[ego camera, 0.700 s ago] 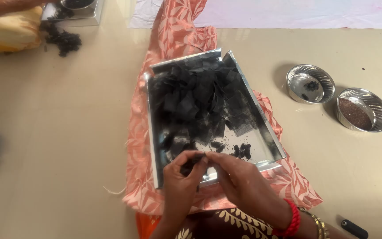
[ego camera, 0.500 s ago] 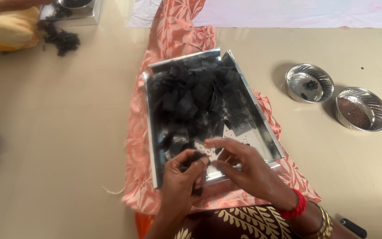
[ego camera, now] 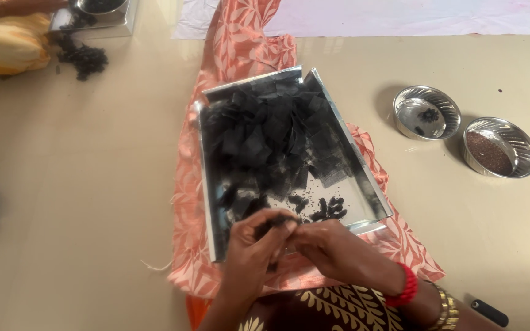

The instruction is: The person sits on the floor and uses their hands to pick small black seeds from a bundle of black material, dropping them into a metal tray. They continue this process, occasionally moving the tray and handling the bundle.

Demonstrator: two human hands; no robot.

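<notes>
We are pinching a small black net piece (ego camera: 274, 224) in our left hand (ego camera: 254, 252), above the near edge of the steel tray (ego camera: 207, 184). Our right hand (ego camera: 332, 250), which was lifted and open a moment ago, is now closing its fingertips onto the same piece, so both hands are working it together.

Both hands meet over the near edge of the steel tray (ego camera: 208, 202), closing that side. Black net pieces (ego camera: 271, 132) fill the tray's far half. Bare floor (ego camera: 81, 184) lies open to the left. To the right, two steel bowls (ego camera: 427, 112) (ego camera: 500, 147) stand well apart from the tray, leaving a passage between.
</notes>
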